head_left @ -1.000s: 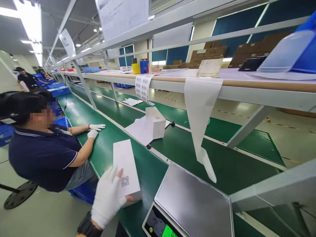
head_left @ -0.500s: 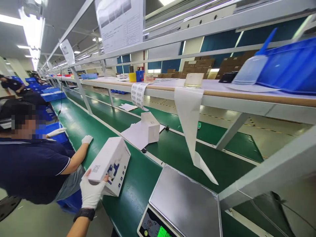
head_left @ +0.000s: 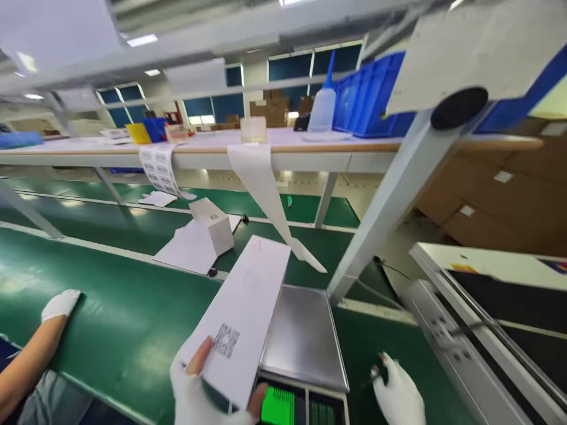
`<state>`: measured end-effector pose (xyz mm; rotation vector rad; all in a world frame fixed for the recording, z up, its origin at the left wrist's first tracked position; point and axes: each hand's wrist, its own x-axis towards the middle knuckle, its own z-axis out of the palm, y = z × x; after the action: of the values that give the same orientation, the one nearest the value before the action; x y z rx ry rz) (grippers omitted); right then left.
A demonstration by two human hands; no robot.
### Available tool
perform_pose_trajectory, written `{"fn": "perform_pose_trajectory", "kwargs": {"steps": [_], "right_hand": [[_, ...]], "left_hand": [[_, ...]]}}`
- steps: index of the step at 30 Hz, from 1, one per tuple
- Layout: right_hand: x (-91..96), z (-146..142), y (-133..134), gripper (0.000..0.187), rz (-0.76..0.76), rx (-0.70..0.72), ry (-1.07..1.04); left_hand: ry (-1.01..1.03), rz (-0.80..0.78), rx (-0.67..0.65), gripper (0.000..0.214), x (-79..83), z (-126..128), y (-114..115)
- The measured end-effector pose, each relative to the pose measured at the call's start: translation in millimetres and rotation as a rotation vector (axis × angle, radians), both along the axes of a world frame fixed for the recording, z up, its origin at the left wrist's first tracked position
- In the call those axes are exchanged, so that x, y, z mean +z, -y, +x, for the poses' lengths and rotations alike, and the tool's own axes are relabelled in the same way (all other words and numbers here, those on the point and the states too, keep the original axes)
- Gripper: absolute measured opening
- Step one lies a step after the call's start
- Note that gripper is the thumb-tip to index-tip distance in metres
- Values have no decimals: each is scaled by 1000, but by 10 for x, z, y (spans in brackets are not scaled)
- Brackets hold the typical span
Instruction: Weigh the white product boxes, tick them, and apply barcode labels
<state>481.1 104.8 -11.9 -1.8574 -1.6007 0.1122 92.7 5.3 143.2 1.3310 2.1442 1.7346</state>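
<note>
Currently, entries are being logged as follows.

Left hand: the gloved left hand (head_left: 199,392) is being kept closed around the near end of the white box (head_left: 241,316), thumb on the top face beside the printed code.

White box: it is being held in the air, tilted, with its far end reaching over the near-left part of the scale (head_left: 303,336); it is not yet being rested on the steel platform, as far as can be judged.

Right hand: the gloved right hand (head_left: 398,395) is being held low, just right of the scale, fingers loosely spread; a small dark object is showing at the fingertips, but whether it is being gripped cannot be told.

Scale: the platform is lying bare and the green display is being lit.

Progress: the box is judged picked up and brought to the scale; setting down and weighing are judged as remaining.

Surroundings: a second white box (head_left: 212,224) is standing on paper on the green belt (head_left: 110,319); a co-worker's gloved hand (head_left: 59,304) is resting on the belt at far left.
</note>
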Motion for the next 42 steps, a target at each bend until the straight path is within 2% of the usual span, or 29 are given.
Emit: {"fn": "perform_pose_trajectory", "kwargs": {"steps": [2, 4, 6, 8, 11, 13, 15, 17, 23, 27, 29, 31, 33, 35, 37, 39, 40, 42], "right_hand": [[-22, -48, 18, 31, -64, -42, -33], [-98, -65, 42, 37, -117, -70, -95], [-199, -48, 78, 38, -158, -96, -138], [-283, -21, 120, 39, -185, -117, -151], [-335, 0, 170, 41, -201, -133, -168], [-322, -5, 190, 43, -206, -138, -187], [-287, -19, 206, 44, -214, -141, -209], [-245, -39, 219, 43, -225, -150, -235], [-114, -117, 199, 44, -289, -158, -361], [123, -206, 72, 52, -310, -61, -480], [356, -275, -26, 55, -312, -3, -526], [662, -361, -144, 62, -305, 54, -553], [1008, -467, -277, 69, -263, 115, -575], [1365, -596, -412, 71, -201, 177, -602], [1715, -755, -530, 70, -124, 242, -612], [2045, -942, -621, 68, -19, 302, -610], [2196, -1042, -659, 65, 39, 333, -613], [2453, -1243, -737, 59, 132, 425, -630]], "left_hand": [[104, -43, -161, 101, 51, 98, 4], [318, -107, -331, 85, 45, -1, -39], [463, -235, -344, 65, -114, -209, -136], [426, -441, -214, 47, -444, -426, -217], [276, -778, -67, 23, -1056, -663, -199], [237, -894, -28, 17, -1374, -756, -116], [241, -926, -40, 17, -1558, -811, -28], [244, -942, -77, 20, -1634, -841, 36], [221, -953, -62, 20, -1667, -856, 85], [316, -881, -62, 24, -1708, -844, 60], [400, -815, -77, 28, -1689, -833, 18], [464, -744, -86, 33, -1578, -807, -54], [501, -640, -93, 37, -1333, -751, -153], [467, -506, -113, 41, -961, -652, -255], [313, -370, -148, 43, -543, -504, -312], [85, -197, -236, 44, -206, -304, -288], [-24, -87, -305, 45, -103, -184, -251], [-203, 110, -410, 47, -56, 84, -163]]}}
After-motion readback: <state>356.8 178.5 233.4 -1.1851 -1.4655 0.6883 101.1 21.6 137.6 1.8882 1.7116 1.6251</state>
